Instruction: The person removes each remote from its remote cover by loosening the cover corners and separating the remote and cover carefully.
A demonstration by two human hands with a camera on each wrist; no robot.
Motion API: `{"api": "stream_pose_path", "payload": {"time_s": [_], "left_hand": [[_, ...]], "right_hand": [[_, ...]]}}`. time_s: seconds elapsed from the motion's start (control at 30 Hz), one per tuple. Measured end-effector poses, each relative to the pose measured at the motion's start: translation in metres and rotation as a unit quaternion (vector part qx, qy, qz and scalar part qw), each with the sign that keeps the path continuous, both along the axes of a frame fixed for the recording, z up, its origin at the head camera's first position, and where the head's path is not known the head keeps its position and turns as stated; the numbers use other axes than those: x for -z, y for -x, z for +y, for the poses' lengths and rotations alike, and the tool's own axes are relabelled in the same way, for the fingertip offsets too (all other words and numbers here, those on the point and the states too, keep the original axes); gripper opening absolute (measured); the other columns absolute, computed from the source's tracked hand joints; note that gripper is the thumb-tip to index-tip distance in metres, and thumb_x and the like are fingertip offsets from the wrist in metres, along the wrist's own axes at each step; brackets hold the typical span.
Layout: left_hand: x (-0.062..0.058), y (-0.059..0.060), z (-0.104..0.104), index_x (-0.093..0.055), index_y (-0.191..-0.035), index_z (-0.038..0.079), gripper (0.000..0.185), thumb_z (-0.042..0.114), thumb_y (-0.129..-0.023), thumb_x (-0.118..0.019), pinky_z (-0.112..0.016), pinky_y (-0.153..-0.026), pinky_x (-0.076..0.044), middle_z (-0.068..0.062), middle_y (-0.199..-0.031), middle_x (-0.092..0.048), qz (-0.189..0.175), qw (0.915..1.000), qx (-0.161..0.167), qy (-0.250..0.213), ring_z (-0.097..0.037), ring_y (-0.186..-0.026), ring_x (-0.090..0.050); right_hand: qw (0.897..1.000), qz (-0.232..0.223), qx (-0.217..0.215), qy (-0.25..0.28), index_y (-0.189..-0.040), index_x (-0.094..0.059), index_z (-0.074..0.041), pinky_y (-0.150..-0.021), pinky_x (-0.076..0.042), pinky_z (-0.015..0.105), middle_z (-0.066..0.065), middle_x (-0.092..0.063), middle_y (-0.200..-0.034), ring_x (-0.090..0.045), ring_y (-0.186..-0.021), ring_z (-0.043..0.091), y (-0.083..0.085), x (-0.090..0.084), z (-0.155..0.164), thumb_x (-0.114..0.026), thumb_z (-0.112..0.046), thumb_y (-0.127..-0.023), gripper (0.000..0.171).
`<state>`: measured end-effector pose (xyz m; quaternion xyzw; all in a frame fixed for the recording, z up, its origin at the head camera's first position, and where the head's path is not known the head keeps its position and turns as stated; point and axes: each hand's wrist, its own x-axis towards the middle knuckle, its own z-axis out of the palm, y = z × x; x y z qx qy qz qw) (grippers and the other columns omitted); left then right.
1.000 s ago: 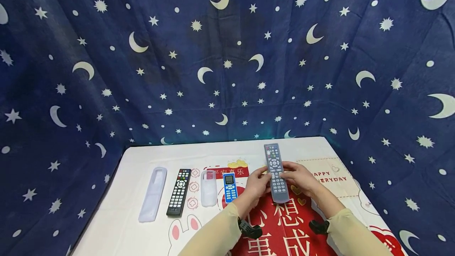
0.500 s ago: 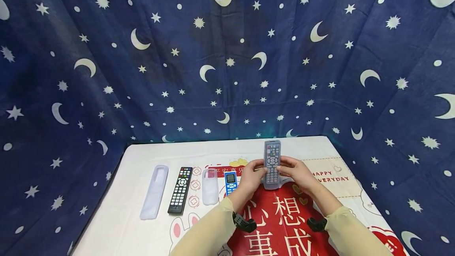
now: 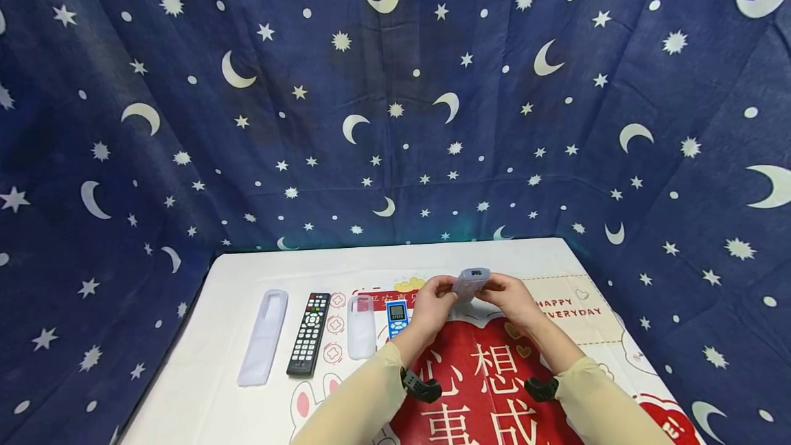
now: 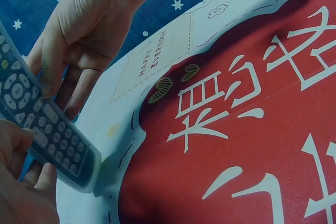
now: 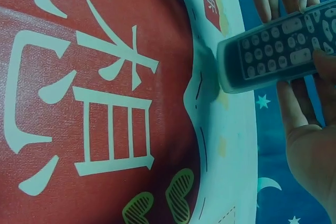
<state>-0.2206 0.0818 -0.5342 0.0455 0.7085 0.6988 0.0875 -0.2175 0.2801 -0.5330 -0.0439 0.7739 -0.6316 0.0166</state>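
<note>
Both my hands hold a grey remote control (image 3: 472,283) in a translucent sleeve, raised over the table. Its far end is tipped up toward the head camera, so the keypad is foreshortened there. My left hand (image 3: 434,309) grips one long edge, and my right hand (image 3: 511,299) grips the other. In the left wrist view, thumbs lie at the sides of the keypad of the sleeved remote (image 4: 63,145). The right wrist view shows the rounded lower end of the sleeve (image 5: 227,66) enclosing the remote.
Left of my hands lie a blue remote (image 3: 397,318), a short clear sleeve (image 3: 361,328), a black remote (image 3: 308,335) and a long clear sleeve (image 3: 264,338). They rest on a white table (image 3: 198,362) with printed red patterns. A starry blue curtain (image 3: 395,143) surrounds it.
The sleeved remote has gone from lying nearly face-up to steeply tilted, its far end lifted toward the camera. Both hands moved slightly with it and kept their hold.
</note>
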Motion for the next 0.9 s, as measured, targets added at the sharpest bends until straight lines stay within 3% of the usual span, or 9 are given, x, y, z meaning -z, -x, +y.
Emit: {"api": "stream_pose_path", "payload": {"time_s": [0.13, 0.33, 0.47, 0.6, 0.73, 0.9], "left_hand": [[0.004, -0.003, -0.001, -0.068, -0.123, 0.014, 0.026, 0.004, -0.098, -0.063, -0.041, -0.101, -0.052, -0.001, -0.119, -0.067, -0.003, 0.9999, 0.001, 0.014, -0.019, -0.111, -0.062], [0.013, -0.009, -0.003, -0.068, -0.122, 0.011, 0.025, 0.003, -0.098, -0.063, -0.042, -0.103, -0.051, -0.002, -0.119, -0.066, 0.001, 0.9997, 0.007, 0.021, -0.019, -0.112, -0.062], [0.013, -0.011, -0.001, -0.067, -0.122, 0.013, 0.025, 0.007, -0.098, -0.064, -0.045, -0.103, -0.051, -0.003, -0.121, -0.065, -0.012, 0.9997, 0.006, 0.020, -0.022, -0.114, -0.061], [0.011, -0.012, 0.000, -0.065, -0.126, 0.003, 0.031, 0.007, -0.095, -0.067, -0.045, -0.098, -0.054, -0.013, -0.125, -0.062, -0.035, 0.9993, -0.007, -0.011, -0.023, -0.109, -0.063], [0.009, -0.012, -0.001, -0.047, -0.138, -0.013, 0.050, 0.008, -0.097, -0.064, -0.039, -0.086, -0.059, -0.023, -0.118, -0.061, -0.101, 0.9909, 0.001, -0.089, -0.018, -0.090, -0.068], [0.005, -0.011, -0.009, -0.052, -0.136, -0.012, 0.047, 0.022, -0.104, -0.059, -0.029, -0.075, -0.060, -0.020, -0.102, -0.071, -0.219, 0.9627, 0.049, -0.152, -0.014, -0.074, -0.074]], "right_hand": [[1.000, 0.001, 0.002, -0.004, -0.128, -0.065, 0.007, -0.097, -0.053, 0.033, 0.019, -0.069, -0.124, -0.064, -0.110, 0.012, -0.002, 0.007, -0.001, -0.072, -0.007, -0.094, 0.038], [1.000, -0.016, 0.009, -0.016, -0.126, -0.068, 0.006, -0.100, -0.053, 0.043, 0.016, -0.071, -0.120, -0.066, -0.111, 0.019, -0.008, 0.016, -0.002, -0.071, -0.006, -0.095, 0.034], [0.999, -0.026, 0.020, -0.016, -0.126, -0.069, 0.003, -0.099, -0.053, 0.041, 0.015, -0.071, -0.120, -0.066, -0.112, 0.021, -0.009, 0.018, 0.000, -0.072, -0.006, -0.094, 0.033], [0.999, -0.017, 0.010, -0.026, -0.126, -0.068, 0.005, -0.095, -0.055, 0.037, 0.016, -0.071, -0.120, -0.066, -0.111, 0.022, -0.011, 0.017, 0.004, -0.072, -0.008, -0.095, 0.034], [0.999, -0.011, 0.002, -0.034, -0.125, -0.067, 0.005, -0.090, -0.056, 0.033, 0.014, -0.072, -0.116, -0.068, -0.105, 0.021, -0.014, 0.014, 0.008, -0.070, -0.010, -0.096, 0.032], [0.998, -0.033, -0.020, -0.040, -0.125, -0.071, -0.001, -0.086, -0.055, 0.032, 0.012, -0.069, -0.123, -0.064, -0.105, 0.019, -0.015, 0.015, 0.011, -0.066, 0.000, -0.093, 0.033]]}}
